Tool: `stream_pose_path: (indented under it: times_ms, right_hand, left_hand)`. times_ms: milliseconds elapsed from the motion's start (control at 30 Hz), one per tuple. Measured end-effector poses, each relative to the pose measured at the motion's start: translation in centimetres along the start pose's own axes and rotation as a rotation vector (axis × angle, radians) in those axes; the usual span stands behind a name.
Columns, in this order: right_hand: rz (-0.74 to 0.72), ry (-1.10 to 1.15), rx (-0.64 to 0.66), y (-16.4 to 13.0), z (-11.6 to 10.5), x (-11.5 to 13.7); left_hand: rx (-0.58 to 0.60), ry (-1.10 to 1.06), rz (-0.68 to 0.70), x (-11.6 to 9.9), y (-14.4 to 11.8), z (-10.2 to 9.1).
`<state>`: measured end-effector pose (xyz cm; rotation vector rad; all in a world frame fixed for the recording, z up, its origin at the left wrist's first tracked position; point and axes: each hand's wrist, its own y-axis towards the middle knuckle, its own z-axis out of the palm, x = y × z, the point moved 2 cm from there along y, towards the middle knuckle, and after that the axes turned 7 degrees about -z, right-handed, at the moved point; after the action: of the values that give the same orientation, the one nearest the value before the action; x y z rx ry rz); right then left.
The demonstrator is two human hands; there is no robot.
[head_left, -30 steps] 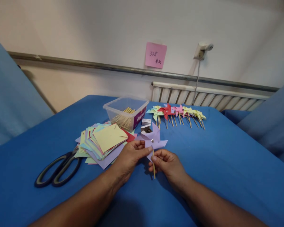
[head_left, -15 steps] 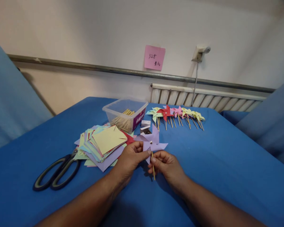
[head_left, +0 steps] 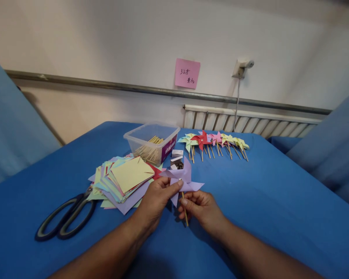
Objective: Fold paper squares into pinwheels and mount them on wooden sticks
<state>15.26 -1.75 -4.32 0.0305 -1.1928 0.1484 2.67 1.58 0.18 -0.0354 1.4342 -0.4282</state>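
A purple paper pinwheel is held up above the table between my two hands. My left hand pinches it, with the thumb pressed over the pin at its centre and the fingers behind the paper. Its thin wooden stick slants downward below the blades. My right hand grips that stick just under the paper, between thumb and fingers. Right behind the pinwheel stands a small open box with dark shiny bits in it, probably pins.
Cut paper squares lie stacked at left, with large scissors beside them. A clear plastic tub holds wooden sticks. Finished pinwheels in several colours lie in a row at the back right of the blue table.
My left thumb has moved from the lower blade up onto the pin at the pinwheel's centre. The pinwheel has shifted slightly down and left. My right hand still grips the stick.
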Motion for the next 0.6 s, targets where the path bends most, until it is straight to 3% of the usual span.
stream_pose_path:
  times_ms: [200,600]
  right_hand:
    - [-0.021,-0.024,0.045,-0.03,0.32,0.11]
    - [-0.062,-0.108,0.004,-0.15,0.71,-0.01]
  left_hand:
    - [-0.099,-0.014,0.056,-0.3,-0.12,-0.29]
    - [-0.131,-0.047,0.062,-0.75,0.22,-0.71]
